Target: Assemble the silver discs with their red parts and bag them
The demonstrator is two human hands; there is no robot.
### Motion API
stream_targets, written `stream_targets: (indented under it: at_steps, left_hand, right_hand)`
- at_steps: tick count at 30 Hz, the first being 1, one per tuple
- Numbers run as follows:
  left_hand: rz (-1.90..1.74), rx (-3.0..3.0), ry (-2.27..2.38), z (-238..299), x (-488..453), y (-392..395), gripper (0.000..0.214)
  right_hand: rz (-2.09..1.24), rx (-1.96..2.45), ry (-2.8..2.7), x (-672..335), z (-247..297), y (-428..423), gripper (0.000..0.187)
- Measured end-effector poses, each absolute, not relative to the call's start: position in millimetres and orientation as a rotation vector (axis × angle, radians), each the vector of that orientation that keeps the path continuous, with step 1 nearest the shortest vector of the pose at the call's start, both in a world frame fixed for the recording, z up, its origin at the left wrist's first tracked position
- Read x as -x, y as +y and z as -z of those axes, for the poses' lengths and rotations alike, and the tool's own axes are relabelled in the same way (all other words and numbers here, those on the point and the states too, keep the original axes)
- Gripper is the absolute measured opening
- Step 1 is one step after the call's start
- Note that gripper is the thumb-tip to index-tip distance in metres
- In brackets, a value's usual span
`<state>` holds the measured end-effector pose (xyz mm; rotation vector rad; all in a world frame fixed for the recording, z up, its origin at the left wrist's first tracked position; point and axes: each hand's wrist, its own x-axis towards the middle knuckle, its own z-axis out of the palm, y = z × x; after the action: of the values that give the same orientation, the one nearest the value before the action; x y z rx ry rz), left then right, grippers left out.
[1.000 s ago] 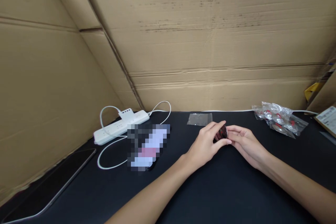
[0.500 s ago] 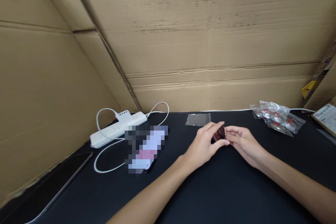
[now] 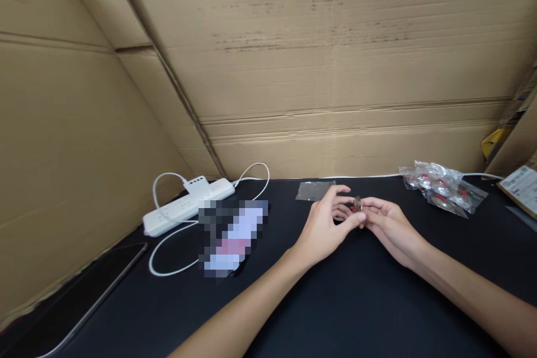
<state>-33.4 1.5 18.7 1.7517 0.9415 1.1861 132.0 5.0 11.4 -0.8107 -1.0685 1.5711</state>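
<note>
My left hand (image 3: 325, 224) and my right hand (image 3: 388, 224) meet above the black table mat (image 3: 335, 302) and pinch a small round part, dark with red on it (image 3: 357, 203). Both thumbs and forefingers close on it from either side. The left hand's other fingers are raised and spread. A small empty clear plastic bag (image 3: 312, 191) lies flat just behind the left hand.
A heap of clear bags with red and silver parts (image 3: 442, 188) lies at the back right. A white power strip (image 3: 184, 207) with its white cable and a blurred-out object (image 3: 230, 238) sit at left. Cardboard walls (image 3: 293, 67) enclose the table; a dark tablet (image 3: 79, 296) lies front left.
The small part has turned between my fingertips and shows less of its face. My left fingers have lifted and spread. The hands stay in the same place.
</note>
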Motion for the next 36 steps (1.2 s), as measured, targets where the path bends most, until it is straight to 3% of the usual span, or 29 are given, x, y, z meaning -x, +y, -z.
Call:
stream_targets:
  at_steps: [2, 4, 20, 24, 30, 36]
  left_hand:
    - [-1.214, -1.650, 0.891, -18.5, 32.5, 3.1, 0.026]
    - [-1.206, -1.618, 0.860, -17.8, 32.0, 4.5, 0.018]
    - [-1.188, -1.322, 0.865, -21.9, 32.6, 9.3, 0.018]
    - [-1.176, -1.264, 0.829, -24.8, 33.0, 8.0, 0.014]
    - [-1.145, -1.309, 0.857, -25.9, 32.9, 6.8, 0.011]
    - [-1.142, -1.335, 0.913, -28.8, 36.8, 9.4, 0.017]
  right_hand:
    - [-1.546, 0.807, -1.054, -132.4, -12.2, 6.1, 0.022]
    - [-1.531, 0.811, -1.052, -132.4, -13.2, 6.4, 0.021]
    - [-1.216, 0.870, -1.416, -134.1, -7.6, 10.1, 0.028]
    - [-1.109, 0.908, -1.493, -135.0, -5.1, 11.0, 0.050]
    - [-0.884, 0.955, -1.686, -135.6, -7.0, 5.3, 0.036]
    - [-0.903, 0.989, -1.629, -137.1, -7.4, 7.3, 0.033]
